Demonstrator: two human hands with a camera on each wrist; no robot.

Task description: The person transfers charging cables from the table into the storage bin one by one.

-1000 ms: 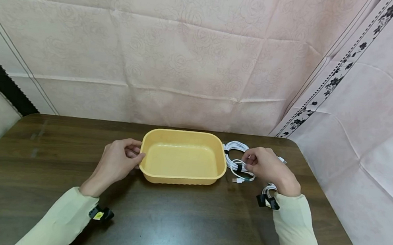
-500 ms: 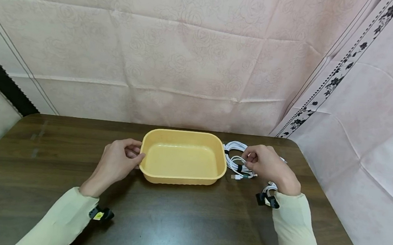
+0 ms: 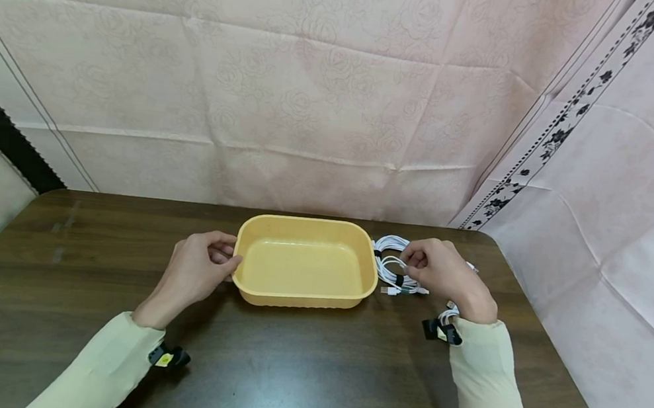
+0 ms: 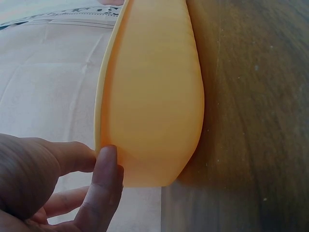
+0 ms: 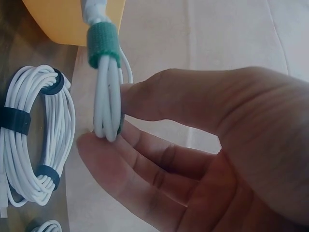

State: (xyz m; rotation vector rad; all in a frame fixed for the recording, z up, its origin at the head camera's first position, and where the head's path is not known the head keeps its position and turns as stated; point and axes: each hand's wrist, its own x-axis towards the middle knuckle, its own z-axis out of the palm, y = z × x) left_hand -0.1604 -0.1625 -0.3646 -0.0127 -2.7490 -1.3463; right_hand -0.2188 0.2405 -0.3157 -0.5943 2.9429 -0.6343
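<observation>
My left hand (image 3: 196, 273) pinches the left end of a yellow plastic basin (image 3: 305, 269) between thumb and fingers. In the left wrist view its fingertips lie at the rim of that basin (image 4: 154, 87). To the basin's right, my right hand (image 3: 445, 273) pinches a small looped white cable (image 5: 107, 99) between thumb and fingers. A green strap (image 5: 102, 44) binds this cable near its pale connector (image 5: 94, 9). Beside the held cable, a larger coil of white cable (image 5: 60, 125) with black straps lies on the table, close to the basin's right wall.
Another white cable coil (image 3: 448, 313) lies under my right wrist, partly hidden by it. A white plug (image 3: 472, 267) shows past the right hand. The brown wooden table (image 3: 285, 372) meets pale patterned cloth (image 3: 312, 116) at its back edge.
My right hand has shifted slightly left, and the held cable's plug has swung left and a little upward in the head view. The left hand and basin stay in place.
</observation>
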